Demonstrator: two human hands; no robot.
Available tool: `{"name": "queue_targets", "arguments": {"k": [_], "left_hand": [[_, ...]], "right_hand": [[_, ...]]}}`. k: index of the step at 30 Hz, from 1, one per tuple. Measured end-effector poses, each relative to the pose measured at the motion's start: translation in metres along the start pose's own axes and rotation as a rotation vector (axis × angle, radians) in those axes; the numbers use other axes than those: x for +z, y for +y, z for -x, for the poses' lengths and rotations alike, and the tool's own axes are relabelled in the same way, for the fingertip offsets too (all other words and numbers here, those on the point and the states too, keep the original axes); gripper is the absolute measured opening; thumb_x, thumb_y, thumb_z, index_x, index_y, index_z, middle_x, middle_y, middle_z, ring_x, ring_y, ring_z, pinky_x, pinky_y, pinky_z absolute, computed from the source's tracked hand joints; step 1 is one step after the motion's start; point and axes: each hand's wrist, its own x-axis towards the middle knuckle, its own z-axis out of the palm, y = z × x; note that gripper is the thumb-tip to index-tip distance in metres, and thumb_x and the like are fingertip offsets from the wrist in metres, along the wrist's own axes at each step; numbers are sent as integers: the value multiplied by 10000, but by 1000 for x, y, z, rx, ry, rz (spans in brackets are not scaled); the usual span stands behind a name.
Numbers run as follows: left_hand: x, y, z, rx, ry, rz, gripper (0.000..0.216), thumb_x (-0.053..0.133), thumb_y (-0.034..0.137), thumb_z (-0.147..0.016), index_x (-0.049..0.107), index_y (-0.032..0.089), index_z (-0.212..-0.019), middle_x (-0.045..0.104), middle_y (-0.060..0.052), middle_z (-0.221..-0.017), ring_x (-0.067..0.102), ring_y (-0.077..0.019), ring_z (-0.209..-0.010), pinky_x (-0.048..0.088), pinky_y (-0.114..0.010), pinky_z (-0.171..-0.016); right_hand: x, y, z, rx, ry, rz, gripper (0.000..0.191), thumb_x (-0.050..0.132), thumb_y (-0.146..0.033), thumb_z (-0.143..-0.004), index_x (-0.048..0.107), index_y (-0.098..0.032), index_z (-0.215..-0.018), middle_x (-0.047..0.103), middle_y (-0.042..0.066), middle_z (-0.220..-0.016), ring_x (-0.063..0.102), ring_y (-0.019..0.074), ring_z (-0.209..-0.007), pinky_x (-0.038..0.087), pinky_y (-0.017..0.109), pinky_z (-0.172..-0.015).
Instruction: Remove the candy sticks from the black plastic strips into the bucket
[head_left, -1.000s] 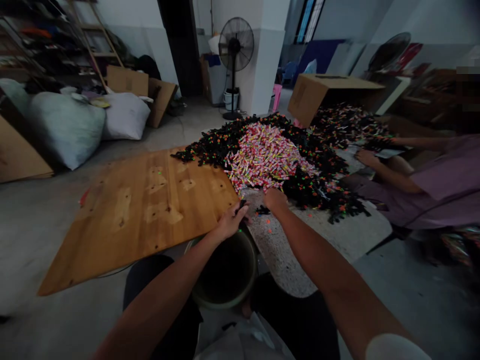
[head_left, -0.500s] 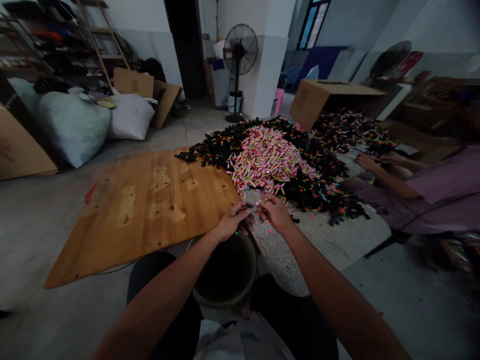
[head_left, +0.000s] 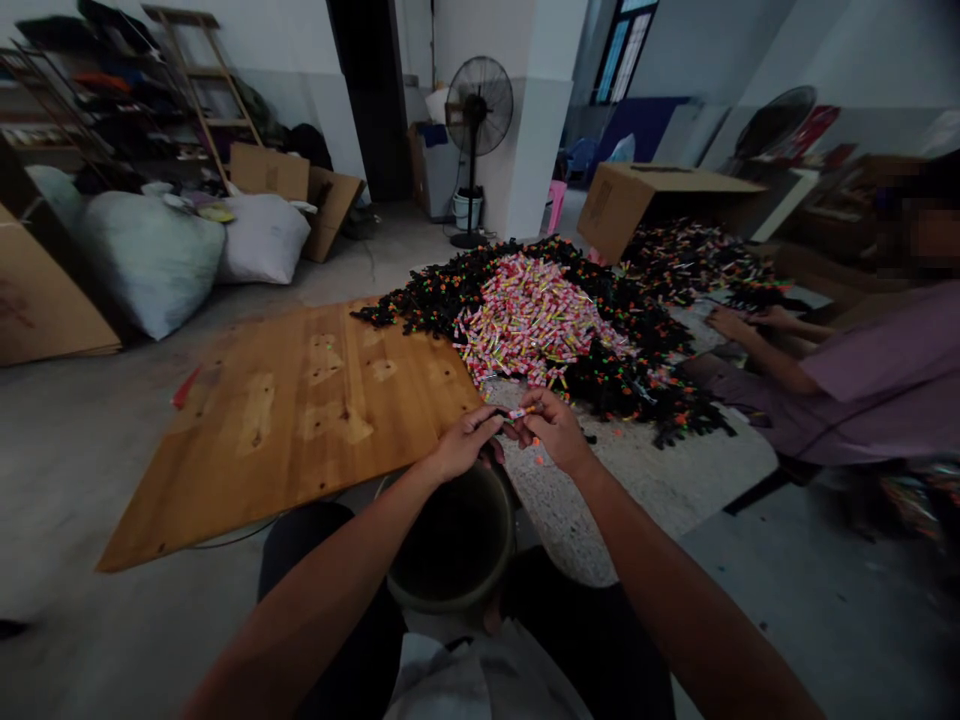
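"Pink-and-white pieces (head_left: 529,300) heap high on a speckled stone surface (head_left: 675,485), ringed by black pieces (head_left: 439,285) flecked with orange and green. Where are the hands?"

"Just in front of the heap. The person's right hand (head_left: 553,430) is clamped on one small printed piece (head_left: 519,412), pinched at the fingertips. The left hand (head_left: 466,442) faces it, thumb and finger closed on a dark piece (head_left: 499,413)."

"Do the two pieces touch?"

"Cannot be told; fingers cover much of both."

"What else is hard to make out?"

"Shadow fills the bucket (head_left: 442,605) between the person's knees, hiding its contents. At right, a co-worker in a mauve shirt (head_left: 892,370) is cut off by the frame's edge, hands beside a second heap (head_left: 690,260) that runs under an open carton (head_left: 615,210). What those hands hold is too small to read."

"And the surface, the room?"

"A wooden board (head_left: 285,420), patched and knotted, meets the stone on the left; orange bits (head_left: 538,447) lie near the right hand. Behind, a standing fan (head_left: 478,105) stands before a pale pillar (head_left: 529,150), near a doorway (head_left: 367,110) too dark to see into. Stuffed sacks (head_left: 150,265) slump on the grey floor (head_left: 60,450) at left, below cluttered shelves (head_left: 67,150). A barred window (head_left: 626,50) is cropped at the top."
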Motion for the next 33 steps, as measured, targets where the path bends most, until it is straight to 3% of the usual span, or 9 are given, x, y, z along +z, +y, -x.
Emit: {"name": "queue_targets", "arguments": {"k": [5, 13, 19, 22, 24, 27, 29, 31, 33], "left_hand": [[0, 2, 0, 50, 3, -87, 529, 519, 604, -951, 590, 156, -1225, 708, -86, -1010, 648, -98, -616, 473, -168, -475], [-4, 4, 5, 74, -60, -370, 418, 436, 540, -1009, 623, 173, -1078, 690, -48, -923, 611, -80, -588, 453, -159, -471], [-9, 5, 8, -90, -234, -363, 387, 436, 524, -1011, 594, 187, -1117, 697, -66, -1017, 674, -101, -651, 508, -172, -511], [-12, -4, 16, -105, -244, -402, 371, 441, 502, -1008, 606, 194, -1131, 702, -73, -1028, 694, -126, -727, 534, -192, -562], [-16, -12, 23, -131, -247, -401, 378, 431, 496, -1007, 618, 198, -1142, 710, -74, -1027, 698, -143, -765, 544, -213, -593], [-27, -23, 34, -239, -348, -462, 376, 450, 487, -987, 682, 195, -1036, 736, -58, -938, 686, -161, -756, 519, -225, -604], [-35, -27, 38, -282, -410, -634, 325, 553, 468, -922, 724, 196, -872, 723, -34, -788, 642, -163, -664, 473, -230, -576], [-40, -30, 38, -254, -429, -795, 251, 640, 426, -849, 737, 204, -782, 696, -17, -703, 600, -163, -604, 449, -243, -576], [-37, -30, 33, -165, -396, -851, 218, 633, 398, -852, 757, 219, -855, 719, -21, -767, 626, -179, -657, 474, -259, -638]], "right_hand": [[1, -2, 1, 8, 30, 96, 170, 585, -275, -725, 567, -221, -885, 560, -75, -590, 523, 116, -487, 478, 257, -509], [5, -6, -4, 41, 73, 285, 90, 570, -269, -697, 579, -227, -776, 544, -54, -574, 465, 106, -441, 373, 228, -421], [13, 5, -2, 168, -21, 125, 118, 549, -265, -684, 561, -235, -797, 546, -60, -544, 459, 115, -416, 365, 225, -392], [20, 18, 10, 179, -46, 100, 136, 529, -243, -712, 552, -238, -846, 544, -71, -562, 488, 113, -444, 399, 215, -424], [20, 27, 18, 212, -132, 99, 175, 514, -224, -743, 554, -239, -912, 577, -69, -604, 527, 114, -475, 435, 215, -464], [5, 37, 16, 354, -326, 190, 293, 519, -196, -801, 570, -232, -1087, 684, -38, -743, 604, 125, -544, 479, 224, -525], [-16, 41, 3, 420, -278, 447, 298, 543, -179, -834, 603, -211, -1123, 724, -4, -817, 641, 136, -599, 488, 230, -568], [-39, 45, -15, 387, 8, 828, 204, 552, -173, -870, 660, -187, -1043, 738, 34, -876, 670, 152, -701, 494, 240, -658], [-59, 50, -33, 367, 172, 1004, 201, 536, -221, -933, 671, -164, -1072, 737, 101, -1018, 687, 196, -896, 486, 266, -770]]}}
